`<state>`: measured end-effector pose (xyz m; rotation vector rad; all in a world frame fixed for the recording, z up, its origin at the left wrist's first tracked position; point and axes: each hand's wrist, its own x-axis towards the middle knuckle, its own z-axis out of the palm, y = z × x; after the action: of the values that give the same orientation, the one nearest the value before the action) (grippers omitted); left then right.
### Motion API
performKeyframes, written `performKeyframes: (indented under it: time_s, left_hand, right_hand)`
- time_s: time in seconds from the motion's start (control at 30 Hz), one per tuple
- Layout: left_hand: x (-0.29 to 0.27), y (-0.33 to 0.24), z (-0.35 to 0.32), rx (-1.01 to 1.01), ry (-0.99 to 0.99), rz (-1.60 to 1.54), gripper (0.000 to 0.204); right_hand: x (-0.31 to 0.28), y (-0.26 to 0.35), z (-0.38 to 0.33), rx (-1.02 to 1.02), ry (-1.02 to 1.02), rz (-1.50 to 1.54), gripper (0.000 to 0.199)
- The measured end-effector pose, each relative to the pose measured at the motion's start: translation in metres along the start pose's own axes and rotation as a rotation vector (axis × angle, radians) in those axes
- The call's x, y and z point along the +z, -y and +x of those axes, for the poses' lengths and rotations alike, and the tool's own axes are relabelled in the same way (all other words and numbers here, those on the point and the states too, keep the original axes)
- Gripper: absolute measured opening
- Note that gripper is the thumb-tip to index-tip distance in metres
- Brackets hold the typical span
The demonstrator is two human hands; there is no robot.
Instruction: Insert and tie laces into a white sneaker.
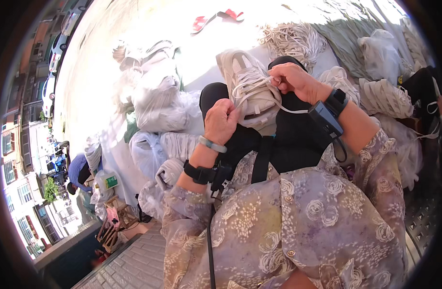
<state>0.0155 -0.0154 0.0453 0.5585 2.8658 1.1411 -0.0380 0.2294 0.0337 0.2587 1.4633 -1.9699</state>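
Note:
A pale off-white sneaker [253,110] rests on my lap between my knees, its toe pointing away from me. White shoelace [246,91] crosses its front in loose loops. At the shoe's left side, my left hand [222,121] is closed, thumb and forefinger pinched at a strand of the lace. My right hand [298,81] is closed too, pinching lace at the upper right of the shoe. One loose lace end trails from the shoe towards my right wrist. Both wrists carry dark strapped devices.
A heap of pale laces [295,42] lies beyond my right knee. Bagged pale shoes [158,103] are piled on the left, more shoes [387,98] on the right. Red sandals [218,20] lie farther off. A wooden chair [114,224] and a person in blue [81,171] are at left.

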Motion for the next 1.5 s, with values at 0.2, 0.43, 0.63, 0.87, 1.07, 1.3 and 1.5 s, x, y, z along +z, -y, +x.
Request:
performKeyframes:
  time_s: [0.2,0.43,0.63,0.87,1.07,1.3,1.5]
  left_hand:
    - [0.001,-0.007,0.004,-0.224,0.118,-0.006,0.013]
    - [-0.006,-0.009,0.001,-0.088,0.072,0.152,0.016]
    - [0.000,-0.015,0.005,-0.151,0.089,0.204,0.014]
    - [0.004,-0.007,-0.003,-0.294,0.076,0.199,0.014]
    - [0.010,-0.011,0.008,-0.236,0.100,0.309,0.019]
    - [-0.010,0.008,-0.018,-0.030,-0.023,0.368,0.008]
    - [-0.022,0.004,-0.024,0.125,-0.062,0.404,0.006]
  right_hand:
    - [0.007,0.004,-0.010,-0.064,-0.053,-0.182,0.028]
    - [0.020,0.007,-0.003,-0.094,-0.079,-0.358,0.029]
    - [0.005,-0.004,-0.005,-0.209,-0.018,-0.444,0.021]
    - [0.004,-0.019,0.007,-0.249,0.111,-0.382,0.014]
    - [-0.011,-0.017,-0.006,-0.220,-0.034,-0.401,0.015]
    - [0.016,-0.014,0.005,-0.236,0.003,-0.327,0.016]
    - [0.001,-0.023,-0.001,-0.273,-0.017,-0.288,0.018]
